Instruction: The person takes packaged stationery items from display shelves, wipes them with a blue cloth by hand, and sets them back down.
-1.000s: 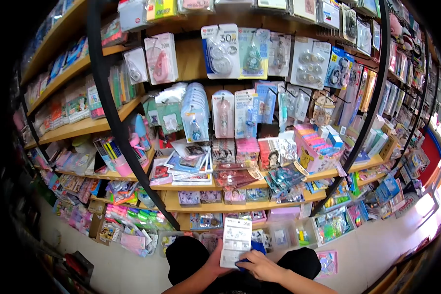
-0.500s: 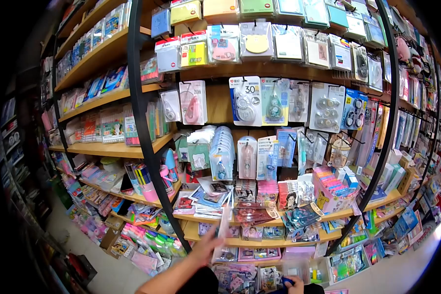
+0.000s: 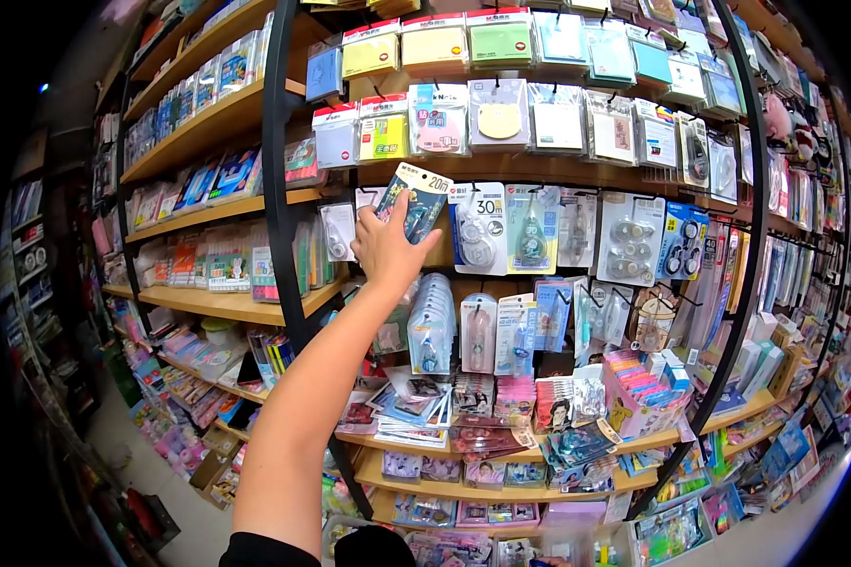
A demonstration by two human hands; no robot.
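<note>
My left hand is raised at the middle shelf, its fingers closed on a carded correction tape pack with a dark patterned front and "20m" on its pale top. The pack is tilted and covers part of a hanging pack behind it. Just right of it hangs a white and blue "30m" tape pack, beside a green one. Left of my hand is a small white tape pack. Only a sliver of my right hand seems to show at the bottom edge; its fingers are cut off.
Sticky note packs hang on hooks above. Below hang several blue blister packs, over a wooden shelf with card packs and a pink box. A black upright post stands left of my arm.
My left hand has risen from low by the lower shelves to the hanging tapes, carrying the pack. My right hand, earlier closed around something dark blue, has dropped almost out of view.
</note>
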